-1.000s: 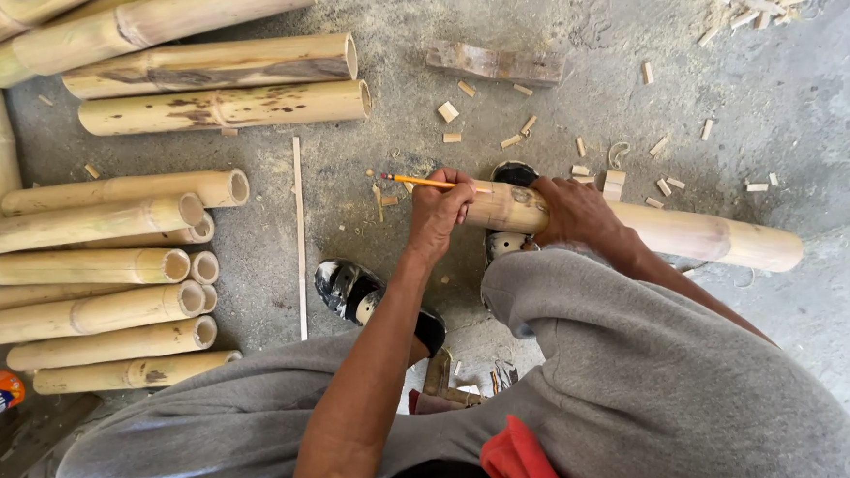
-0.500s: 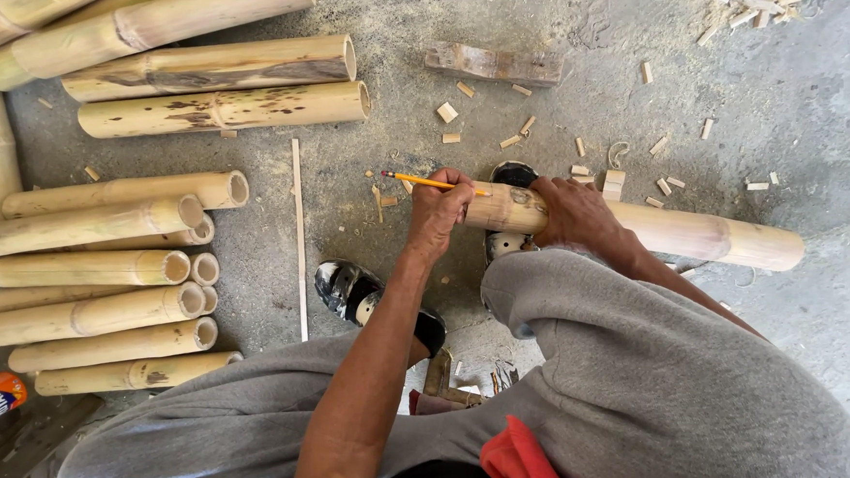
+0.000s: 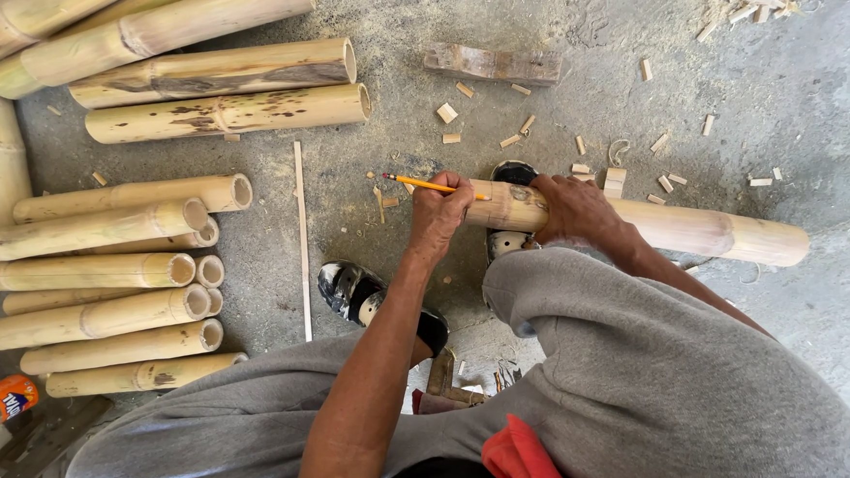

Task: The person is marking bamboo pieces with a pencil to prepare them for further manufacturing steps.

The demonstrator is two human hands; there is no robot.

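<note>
1. where the floor meets the lower left corner of the view, a small orange container [image 3: 8,397] with a blue label patch lies on its side, beside a pale translucent object that is cut off by the edge.
2. the surface is rough grey concrete floor [image 3: 820,95], dusted with sawdust and scattered with small wood chips [image 3: 446,112]; a flat weathered wood block [image 3: 492,63] lies near the top, and a thin wooden strip [image 3: 302,237] lies almost upright in the picture.
3. cut bamboo poles [image 3: 103,280] are stacked on the left with their open ends facing right, and longer poles [image 3: 221,63] lie slanted across the upper left.
4. the bamboo pole [image 3: 678,228] being worked lies on the floor with its long axis running left to right, tilted slightly down toward the right; its left end rests over a black shoe [image 3: 513,171].
5. the left hand [image 3: 439,215] is closed in a pinch around a yellow pencil [image 3: 428,184], whose tip points left, at the pole's left end.
6. the right hand [image 3: 577,208] is wrapped over the pole, fingers curled on top, pressing it down.
7. grey trouser legs [image 3: 650,377] and a second black shoe [image 3: 364,294] fill the lower part; a red cloth [image 3: 529,468] shows at the bottom.
</note>
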